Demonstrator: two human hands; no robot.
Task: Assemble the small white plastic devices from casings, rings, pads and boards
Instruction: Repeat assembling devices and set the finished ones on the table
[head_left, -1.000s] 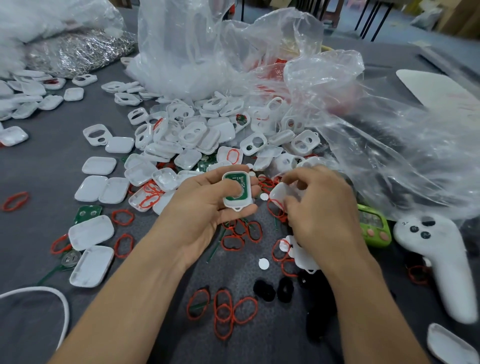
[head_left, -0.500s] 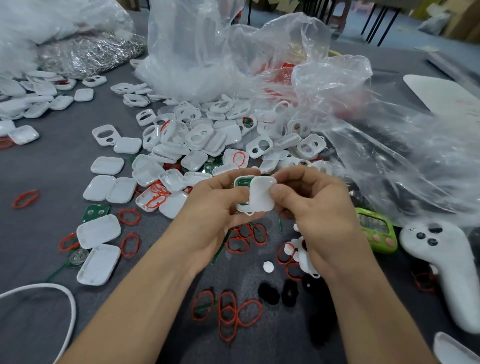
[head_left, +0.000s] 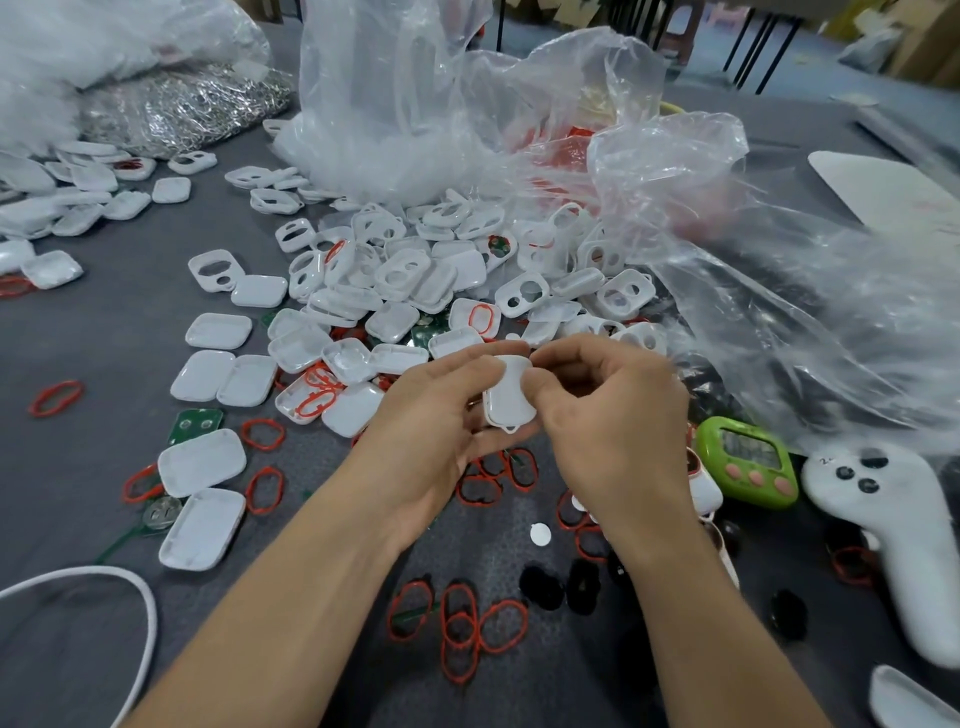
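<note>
Grey tabletop (head_left: 88, 467) fills the view, strewn with small parts. Just above its middle, both hands hold one white device (head_left: 510, 399) clear of the surface, its smooth closed face towards the camera and a small tab at its lower edge. The left hand (head_left: 431, 421) grips it from the left, with the thumb laid over the upper left corner and the fingers curled underneath. The right hand (head_left: 613, 415) pinches its right edge between the thumb and bent forefinger, and its other fingers are curled in.

Directly below the hands lie loose red rings (head_left: 480, 621), some overlapping, with black pads (head_left: 563, 584) and a small white disc (head_left: 540, 534) beside them. Beyond the hands a heap of white casings (head_left: 415, 280) spreads across the table; some are closed shells, others are frames with two holes. A few hold red rings. To the left, several closed shells (head_left: 201, 462) lie in a loose row, with a green board (head_left: 196, 425) just beside them.

At the right, a green timer (head_left: 745, 462) sits near the right wrist, next to a white handheld controller (head_left: 893, 535). Crumpled clear plastic bags (head_left: 415, 104) rise behind the heap and drape towards the right. A bag of shiny metal bits (head_left: 176, 106) rests at the far left, and a white cable (head_left: 132, 584) loops at the near left corner.
</note>
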